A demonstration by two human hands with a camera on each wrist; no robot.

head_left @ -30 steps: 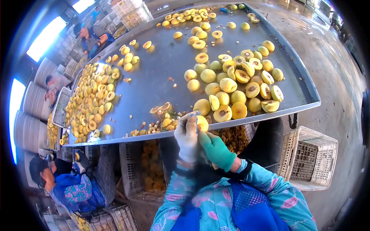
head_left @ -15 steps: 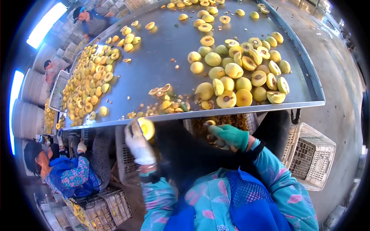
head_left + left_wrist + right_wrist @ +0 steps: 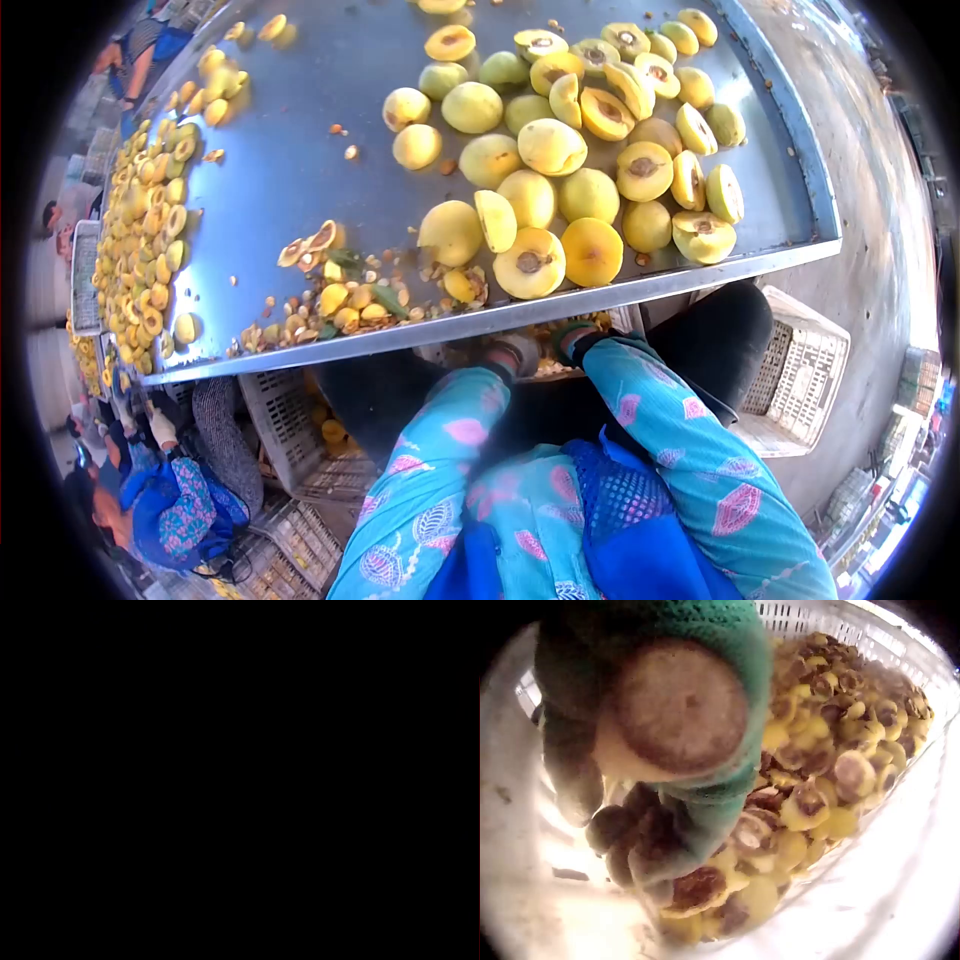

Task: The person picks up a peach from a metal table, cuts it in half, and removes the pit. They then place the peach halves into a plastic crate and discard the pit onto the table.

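While the right hand (image 3: 705, 796), upper left of its wrist view, curls round a wooden handle (image 3: 682, 709), likely stiff, best held mid-shaft, the left hand (image 3: 516, 351) is too obscured to judge.

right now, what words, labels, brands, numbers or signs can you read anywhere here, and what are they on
None: no word, label, brand, number or sign can be read.
The metal table, white crate and patterned sleeves show no legible lettering.
Nor does the round-ended handle in the right hand.
The background clutter at far right is too small and blurred to read.
The left wrist view is black.
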